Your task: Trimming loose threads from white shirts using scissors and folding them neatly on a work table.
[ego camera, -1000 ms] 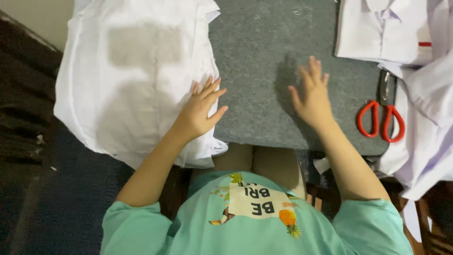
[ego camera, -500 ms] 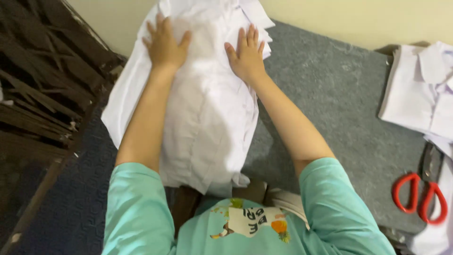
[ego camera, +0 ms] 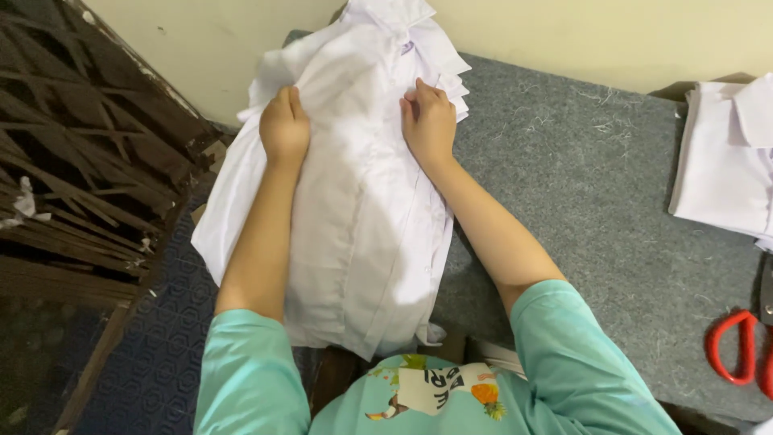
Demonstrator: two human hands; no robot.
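Observation:
A stack of folded white shirts [ego camera: 362,209] lies on the left end of a grey felt-covered table [ego camera: 596,193], its near part hanging past the table's edge. My left hand [ego camera: 283,127] grips the fabric at the upper left of the top shirt with curled fingers. My right hand [ego camera: 429,121] grips the fabric at the upper right, near the collar [ego camera: 394,20]. Both forearms stretch forward over the pile.
More folded white shirts [ego camera: 725,161] lie at the table's right edge. Red-handled scissors [ego camera: 737,346] rest at the near right. A dark wooden lattice [ego camera: 72,161] stands to the left, above a blue patterned floor [ego camera: 161,354]. A cream wall [ego camera: 564,32] runs behind the table.
My hands went from the shirt's edge and the bare felt up onto the top of the pile. Their flat fingers have now curled into the fabric.

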